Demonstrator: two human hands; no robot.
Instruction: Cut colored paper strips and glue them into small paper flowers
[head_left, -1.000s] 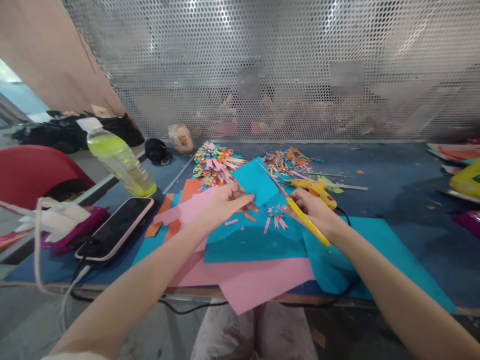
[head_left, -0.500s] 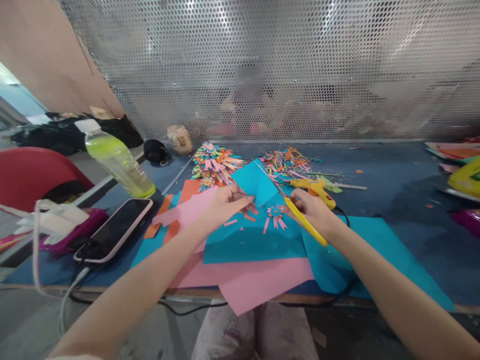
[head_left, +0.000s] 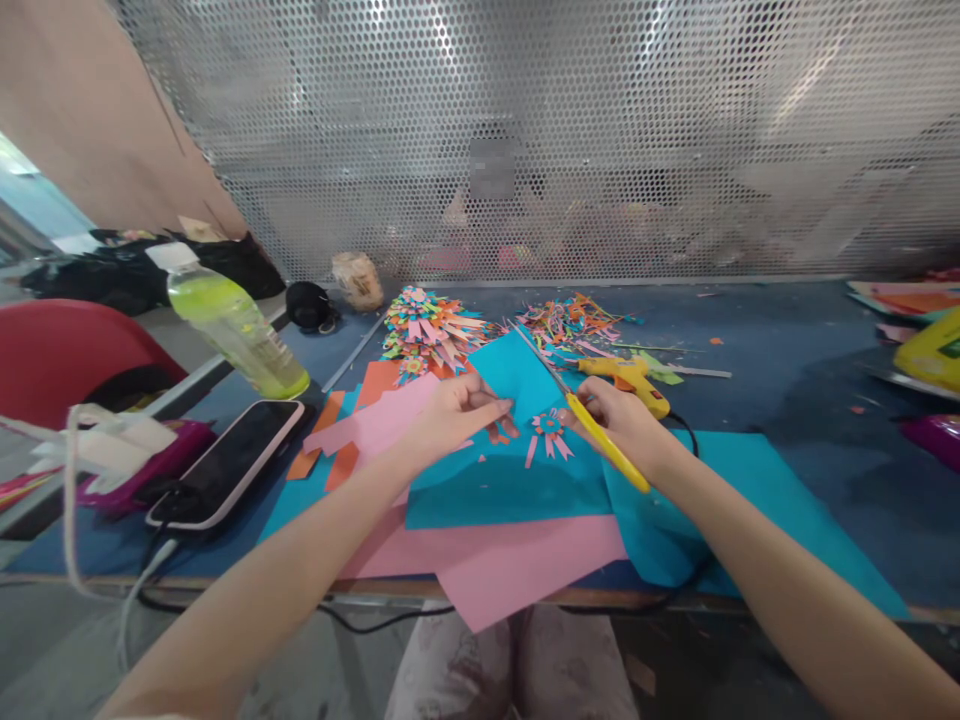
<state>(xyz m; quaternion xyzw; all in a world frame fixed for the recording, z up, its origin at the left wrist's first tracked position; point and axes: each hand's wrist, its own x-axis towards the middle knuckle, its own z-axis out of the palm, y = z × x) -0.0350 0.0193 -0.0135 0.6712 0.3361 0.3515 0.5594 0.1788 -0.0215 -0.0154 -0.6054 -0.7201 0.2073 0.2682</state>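
My left hand (head_left: 466, 412) is closed, thumb against fingers, at the lower left edge of a small blue paper piece (head_left: 511, 362), which stands raised above the table. In my right hand (head_left: 619, 415) is a pair of yellow-handled scissors (head_left: 613, 448), blades pointing up and left along the paper's right side. Whether the blades are parted is too fine to tell. Just below, a paper rosette (head_left: 549, 425) with pink ribbon tails lies on a larger blue sheet (head_left: 510, 495).
Behind my hands sit a pile of finished rosettes (head_left: 424, 330), tangled paper scraps (head_left: 570, 320) and a yellow glue gun (head_left: 630, 380). Pink paper (head_left: 517, 565) overhangs the front edge. At left are a phone (head_left: 229, 465) with cables and a green drink bottle (head_left: 236, 325).
The raised blue paper has shifted and tilted slightly, its front corner now lower behind my left fingers. My left hand moved slightly right. My right hand keeps the scissors nearly in place.
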